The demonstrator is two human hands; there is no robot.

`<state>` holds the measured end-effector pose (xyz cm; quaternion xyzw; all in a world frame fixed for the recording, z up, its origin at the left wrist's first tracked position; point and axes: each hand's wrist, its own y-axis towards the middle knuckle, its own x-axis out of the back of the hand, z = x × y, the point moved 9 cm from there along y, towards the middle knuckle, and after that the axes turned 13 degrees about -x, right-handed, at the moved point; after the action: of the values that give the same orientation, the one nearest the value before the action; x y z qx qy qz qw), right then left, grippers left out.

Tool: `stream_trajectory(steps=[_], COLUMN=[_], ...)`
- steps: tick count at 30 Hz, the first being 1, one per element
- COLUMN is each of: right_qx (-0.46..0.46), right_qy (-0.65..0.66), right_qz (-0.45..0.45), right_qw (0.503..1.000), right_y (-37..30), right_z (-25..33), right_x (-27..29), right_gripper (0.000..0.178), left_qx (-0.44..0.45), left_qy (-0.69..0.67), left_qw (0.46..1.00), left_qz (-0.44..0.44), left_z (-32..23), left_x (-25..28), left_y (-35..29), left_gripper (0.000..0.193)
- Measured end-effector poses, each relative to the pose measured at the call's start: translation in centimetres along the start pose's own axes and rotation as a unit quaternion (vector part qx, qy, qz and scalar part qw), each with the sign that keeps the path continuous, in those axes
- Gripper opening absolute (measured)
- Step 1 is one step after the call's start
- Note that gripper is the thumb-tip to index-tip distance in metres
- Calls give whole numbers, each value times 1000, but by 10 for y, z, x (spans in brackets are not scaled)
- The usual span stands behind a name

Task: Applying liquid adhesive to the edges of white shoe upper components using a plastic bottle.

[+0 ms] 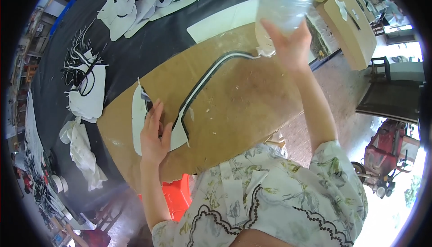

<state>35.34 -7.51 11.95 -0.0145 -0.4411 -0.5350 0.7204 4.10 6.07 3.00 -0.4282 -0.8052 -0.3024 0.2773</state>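
Observation:
My right hand (pixel 291 44) is raised at the far right of the brown board (pixel 243 98), wrapped round a clear plastic bottle (pixel 285 4), which is blurred. Stretched fingers of my left hand (pixel 155 137) lie flat on a white cut piece (pixel 138 125) with dark edging, near the board's left end. From beside this piece, a black strip with a white middle line (pixel 209 72) curves away over the board. Its far end reaches a crumpled whitish bit (pixel 266 51) below the bottle. Part of the white piece is hidden under my left hand.
White cut pieces (pixel 135 8) are heaped on the black table cover (pixel 135 58). More pieces with dark cords (pixel 87 89) and a crumpled white cloth (pixel 81 152) lie on the left. A cardboard box (pixel 348 26) stands far right. A red stool (pixel 177 197) is below the board.

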Motion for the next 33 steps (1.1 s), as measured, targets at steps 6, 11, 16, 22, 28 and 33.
stream_trajectory(steps=[6,11,16,22,28,33], right_qx=[72,7,97,208,0,164], right_qy=[92,191,257,250,321,256], right_qz=[-7,-4,120,182,352,329], right_qw=[993,981,954,928,879,894], right_y=[-32,-28,-110,-146,-167,-184], right_z=[30,12,91,134,128,139], right_x=[-16,-35,-70,-62,-94,-69], right_gripper=[44,51,49,46,48,52], left_qx=[0,18,15,-66,-96,-98], left_qy=[-13,13,-8,167,84,72], left_qw=[1000,1000,1000,983,992,993], left_qz=[-1,-2,1,35,12,2], left_z=[-2,6,17,3,-4,-4], left_x=[0,-2,-6,-5,6,9], left_y=[2,-4,-8,-16,-8,-3], left_gripper=[52,50,49,46,55,46])
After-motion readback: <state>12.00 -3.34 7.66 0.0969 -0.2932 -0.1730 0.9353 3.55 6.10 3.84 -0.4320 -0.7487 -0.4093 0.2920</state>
